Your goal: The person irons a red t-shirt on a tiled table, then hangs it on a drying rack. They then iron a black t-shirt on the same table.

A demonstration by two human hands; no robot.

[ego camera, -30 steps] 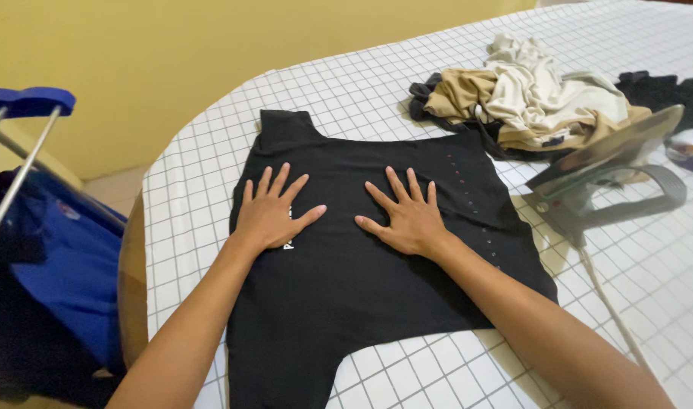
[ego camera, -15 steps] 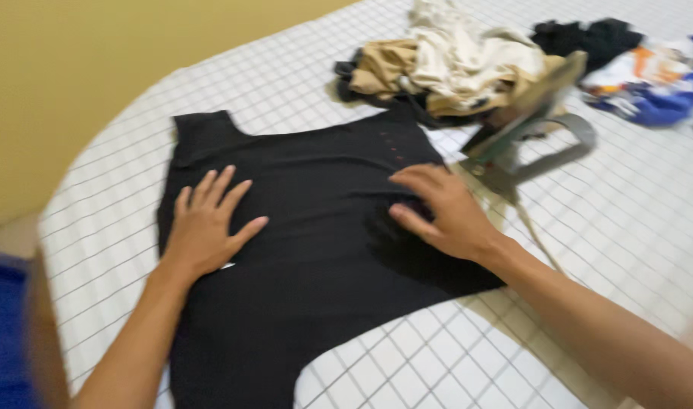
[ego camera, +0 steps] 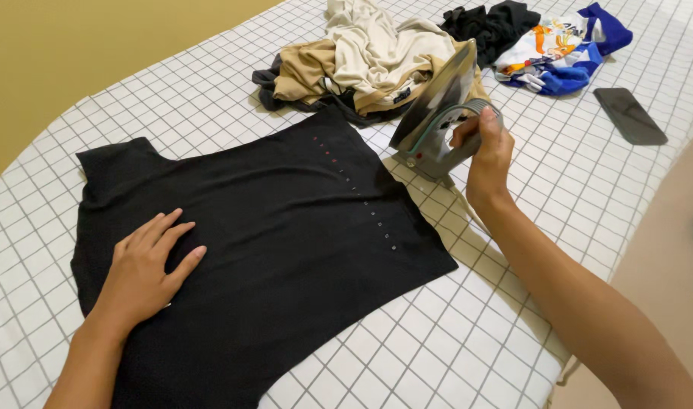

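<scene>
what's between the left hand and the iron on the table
In the head view, only the flat black shirt spans from the left hand toward the iron; then a bare strip of checked cloth.

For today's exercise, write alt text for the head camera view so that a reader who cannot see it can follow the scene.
A person's right hand grips the handle of a grey iron standing on its heel, while the left hand rests flat on a black shirt spread over a white checked cloth. Behind lie a beige and cream clothes pile and a blue, white and orange garment.
</scene>
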